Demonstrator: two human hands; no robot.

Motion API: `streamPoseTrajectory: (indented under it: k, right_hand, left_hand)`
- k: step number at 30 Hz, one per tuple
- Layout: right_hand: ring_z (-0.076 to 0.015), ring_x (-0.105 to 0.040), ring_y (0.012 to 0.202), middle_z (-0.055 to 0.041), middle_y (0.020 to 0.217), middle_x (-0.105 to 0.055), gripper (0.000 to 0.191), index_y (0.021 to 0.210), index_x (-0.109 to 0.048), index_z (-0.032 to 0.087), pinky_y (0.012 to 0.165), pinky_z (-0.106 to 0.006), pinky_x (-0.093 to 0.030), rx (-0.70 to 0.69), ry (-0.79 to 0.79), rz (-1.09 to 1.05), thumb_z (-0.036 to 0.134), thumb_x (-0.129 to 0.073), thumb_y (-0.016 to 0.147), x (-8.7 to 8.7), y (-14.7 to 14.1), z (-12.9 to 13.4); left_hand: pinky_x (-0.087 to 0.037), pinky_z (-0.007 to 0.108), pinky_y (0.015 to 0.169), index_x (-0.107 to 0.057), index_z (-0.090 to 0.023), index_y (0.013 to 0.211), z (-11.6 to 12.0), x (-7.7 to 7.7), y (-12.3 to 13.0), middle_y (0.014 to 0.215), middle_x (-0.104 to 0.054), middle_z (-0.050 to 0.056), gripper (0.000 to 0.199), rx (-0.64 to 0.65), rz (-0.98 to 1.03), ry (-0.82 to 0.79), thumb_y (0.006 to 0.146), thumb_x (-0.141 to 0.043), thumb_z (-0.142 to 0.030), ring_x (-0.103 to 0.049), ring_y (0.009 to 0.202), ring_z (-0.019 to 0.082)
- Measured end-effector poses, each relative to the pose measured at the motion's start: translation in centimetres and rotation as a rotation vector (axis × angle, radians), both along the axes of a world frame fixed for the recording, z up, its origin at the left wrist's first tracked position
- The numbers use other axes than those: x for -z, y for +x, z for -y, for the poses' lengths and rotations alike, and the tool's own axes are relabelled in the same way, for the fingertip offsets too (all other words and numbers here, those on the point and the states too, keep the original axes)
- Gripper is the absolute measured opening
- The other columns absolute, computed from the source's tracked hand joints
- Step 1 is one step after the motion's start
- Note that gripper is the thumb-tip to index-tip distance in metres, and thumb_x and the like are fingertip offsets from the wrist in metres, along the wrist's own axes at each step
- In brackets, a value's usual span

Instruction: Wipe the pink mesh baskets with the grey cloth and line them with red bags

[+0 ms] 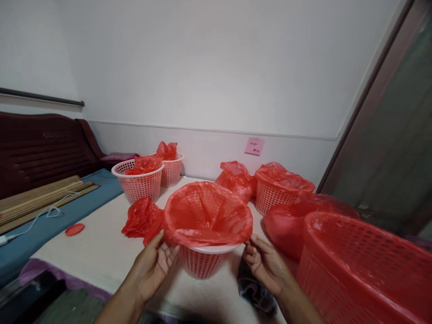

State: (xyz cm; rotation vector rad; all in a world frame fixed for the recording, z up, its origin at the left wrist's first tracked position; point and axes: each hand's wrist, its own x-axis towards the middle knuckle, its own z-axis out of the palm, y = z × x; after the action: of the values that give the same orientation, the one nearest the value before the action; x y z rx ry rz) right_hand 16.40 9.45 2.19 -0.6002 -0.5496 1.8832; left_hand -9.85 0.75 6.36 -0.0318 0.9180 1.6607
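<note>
A perforated basket (203,263) stands upright on the pale tabletop, lined with a red plastic bag (209,207) whose edge is folded over the rim. At the left of the rim, my left hand (155,265) pinches the bag's edge with thumb and fingers. On the other side my right hand (265,263) grips the bag's edge between its fingertips. A crumpled red bag (143,219) lies just left of the basket. Beneath my right wrist is a dark patterned cloth (254,290).
Two pale pink baskets (140,186) holding red bags stand at the back left. Right of centre are a bag-lined basket (275,195), red bags (285,229) and a large red basket (354,270). A red disc (74,229) lies near the left edge.
</note>
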Motion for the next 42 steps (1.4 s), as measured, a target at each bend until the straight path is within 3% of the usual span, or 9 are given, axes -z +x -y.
streamPoseTrajectory:
  k: [3, 6, 10, 17, 23, 28, 34, 42]
  right_hand:
    - [-0.0044, -0.050, 0.050, 0.0010, 0.066, -0.062, 0.018, 0.071, -0.060, 0.015, 0.041, -0.014, -0.038, -0.011, -0.004, 0.016, 0.014, -0.077, 0.068, 0.3, -0.3, 0.3]
    - [-0.0052, -0.050, 0.050, 0.0012, 0.066, -0.062, 0.018, 0.072, -0.059, 0.016, 0.042, -0.014, -0.038, -0.027, -0.002, 0.031, 0.014, -0.077, 0.069, 0.5, -0.6, 0.4]
    - [-0.0059, -0.052, 0.052, 0.0017, 0.065, -0.061, 0.018, 0.073, -0.058, 0.016, 0.043, -0.015, -0.039, -0.050, 0.005, 0.059, 0.016, -0.076, 0.071, 0.3, -0.8, 0.8]
    - [-0.0064, -0.053, 0.053, 0.0014, 0.067, -0.061, 0.016, 0.075, -0.059, 0.016, 0.044, -0.015, -0.039, -0.065, 0.022, 0.062, 0.017, -0.075, 0.073, 0.4, -0.7, 0.9]
    - [-0.0067, -0.052, 0.053, 0.0010, 0.066, -0.062, 0.016, 0.073, -0.060, 0.016, 0.044, -0.016, -0.039, -0.065, 0.011, 0.047, 0.017, -0.076, 0.070, 0.6, -0.6, 0.9]
    - [-0.0063, -0.051, 0.052, 0.0008, 0.066, -0.063, 0.017, 0.072, -0.061, 0.016, 0.044, -0.016, -0.038, -0.080, -0.002, 0.019, 0.017, -0.078, 0.068, 0.5, -0.6, 1.1]
    - [-0.0067, -0.052, 0.051, 0.0004, 0.065, -0.063, 0.020, 0.071, -0.060, 0.016, 0.044, -0.016, -0.038, -0.090, -0.021, 0.030, 0.017, -0.078, 0.065, 1.1, -0.6, 1.0]
    - [-0.0076, -0.055, 0.049, -0.0008, 0.064, -0.064, 0.022, 0.074, -0.059, 0.016, 0.042, -0.016, -0.042, 0.045, -0.022, 0.194, 0.019, -0.078, 0.064, 2.7, -0.2, -0.6]
  left_hand:
    - [-0.060, 0.026, 0.058, -0.058, -0.012, 0.073, 0.7, -0.4, 0.4, 0.066, -0.067, 0.006, 0.025, 0.012, -0.003, 0.033, 0.092, -0.050, -0.026, -0.068, 0.059, 0.014]
    - [-0.060, 0.027, 0.061, -0.061, -0.012, 0.077, 1.0, -0.5, 0.7, 0.073, -0.069, 0.007, 0.020, 0.039, -0.014, 0.056, 0.091, -0.051, -0.022, -0.069, 0.065, 0.015]
    - [-0.059, 0.024, 0.057, -0.063, -0.010, 0.080, 0.6, -0.3, 0.9, 0.071, -0.069, 0.006, 0.014, 0.077, -0.026, 0.056, 0.089, -0.054, -0.017, -0.068, 0.060, 0.012]
    - [-0.052, 0.019, 0.042, -0.057, -0.012, 0.067, -0.6, -0.4, 0.4, 0.056, -0.062, 0.002, 0.025, 0.088, -0.022, 0.037, 0.089, -0.054, -0.022, -0.059, 0.044, 0.008]
    - [-0.054, 0.018, 0.047, -0.059, -0.011, 0.074, -0.3, -0.1, 0.3, 0.060, -0.064, 0.005, 0.019, 0.047, -0.031, 0.050, 0.090, -0.049, -0.010, -0.062, 0.049, 0.009]
    - [-0.054, 0.018, 0.047, -0.059, -0.011, 0.083, 0.6, 1.0, 0.8, 0.072, -0.068, 0.007, 0.015, 0.030, -0.025, 0.053, 0.090, -0.046, -0.010, -0.066, 0.057, 0.011]
    - [-0.055, 0.019, 0.049, -0.058, -0.010, 0.084, 0.2, 3.1, 2.2, 0.066, -0.065, 0.004, 0.015, 0.009, -0.038, 0.070, 0.091, -0.046, -0.009, -0.062, 0.049, 0.008]
    - [-0.058, 0.025, 0.060, -0.057, -0.013, 0.076, -0.9, 5.2, 1.4, 0.073, -0.066, 0.005, 0.016, -0.027, -0.173, 0.095, 0.086, -0.049, -0.003, -0.065, 0.060, 0.011]
